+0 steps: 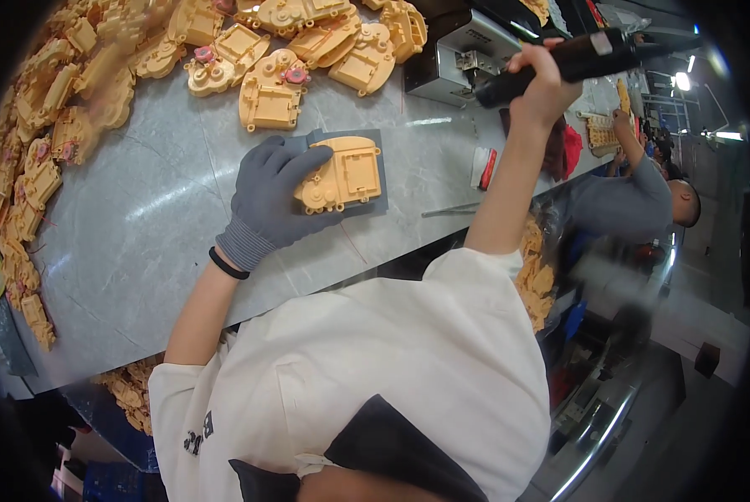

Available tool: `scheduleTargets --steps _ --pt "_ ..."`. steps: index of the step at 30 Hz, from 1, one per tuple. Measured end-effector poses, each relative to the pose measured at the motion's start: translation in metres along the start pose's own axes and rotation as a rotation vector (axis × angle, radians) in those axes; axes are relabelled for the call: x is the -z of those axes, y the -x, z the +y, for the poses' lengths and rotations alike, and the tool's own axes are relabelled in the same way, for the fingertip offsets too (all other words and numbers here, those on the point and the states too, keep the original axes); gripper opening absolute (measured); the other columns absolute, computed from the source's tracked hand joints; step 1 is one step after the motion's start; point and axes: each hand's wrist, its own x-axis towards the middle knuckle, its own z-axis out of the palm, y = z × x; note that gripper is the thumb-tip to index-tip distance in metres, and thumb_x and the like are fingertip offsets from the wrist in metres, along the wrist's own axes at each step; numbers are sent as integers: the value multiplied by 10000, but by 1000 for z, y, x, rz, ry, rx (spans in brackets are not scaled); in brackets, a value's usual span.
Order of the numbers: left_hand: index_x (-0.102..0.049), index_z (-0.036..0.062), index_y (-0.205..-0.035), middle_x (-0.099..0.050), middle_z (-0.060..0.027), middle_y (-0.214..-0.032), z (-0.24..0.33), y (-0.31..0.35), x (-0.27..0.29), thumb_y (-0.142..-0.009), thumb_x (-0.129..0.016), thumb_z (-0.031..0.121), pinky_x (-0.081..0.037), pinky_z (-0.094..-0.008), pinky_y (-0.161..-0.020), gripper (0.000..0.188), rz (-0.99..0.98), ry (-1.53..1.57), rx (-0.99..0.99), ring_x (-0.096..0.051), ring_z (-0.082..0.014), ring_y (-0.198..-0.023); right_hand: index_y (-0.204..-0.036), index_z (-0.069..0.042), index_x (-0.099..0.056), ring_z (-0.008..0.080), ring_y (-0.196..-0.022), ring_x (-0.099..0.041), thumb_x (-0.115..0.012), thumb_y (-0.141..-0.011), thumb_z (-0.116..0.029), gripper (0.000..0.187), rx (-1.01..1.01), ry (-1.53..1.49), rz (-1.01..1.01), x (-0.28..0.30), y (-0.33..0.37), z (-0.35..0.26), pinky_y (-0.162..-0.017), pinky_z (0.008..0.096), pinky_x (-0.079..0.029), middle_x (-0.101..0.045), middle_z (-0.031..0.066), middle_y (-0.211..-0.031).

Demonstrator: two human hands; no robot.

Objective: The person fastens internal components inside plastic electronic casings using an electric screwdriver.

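Observation:
My left hand (266,188), in a grey knitted glove, is closed around the left side of a yellow plastic housing (360,174). The housing lies on a dark grey block (381,201) on the table, its rectangular recess facing up. My right hand (548,82), ungloved, is wrapped round a black electric screwdriver (588,65). The tool is held aloft at the upper right, tilted, its lower end near the front of a dark box-shaped machine (471,50), likely a screw feeder. Whether its tip touches the machine cannot be made out.
Yellow housings (274,88) lie heaped along the table's (166,243) back and left, some with pink parts. A small red-and-white object (484,167) and a thin metal rod (452,211) lie at right. Further right, a co-worker (630,197) reaches to a yellow part.

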Motion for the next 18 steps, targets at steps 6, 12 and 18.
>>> scheduleTargets --steps 6,12,18 --pt "-517 164 -1182 -547 -61 -974 -1 -4 4 -564 -804 353 -392 -422 -904 707 29 38 -60 -509 -294 -971 -1102 -15 -396 192 -486 -456 -493 -720 17 395 -24 -360 -448 -42 124 -71 -559 359 -428 -445 77 -609" --pt "-509 164 -1187 -537 -55 -936 -9 -4 -2 -551 -804 344 -414 -407 -863 724 53 81 -94 -510 -281 -915 -1102 -35 -341 186 -491 -479 -528 -726 33 425 -125 -360 -656 -60 154 -84 -537 358 -434 -480 84 -625" --pt "-518 164 -1183 -526 -65 -885 -15 2 -7 -550 -795 354 -428 -392 -790 717 81 71 -115 -506 -271 -852 -1060 -46 -347 186 -465 -469 -556 -720 35 408 -121 -264 -618 -73 167 -73 -495 350 -428 -478 84 -605"
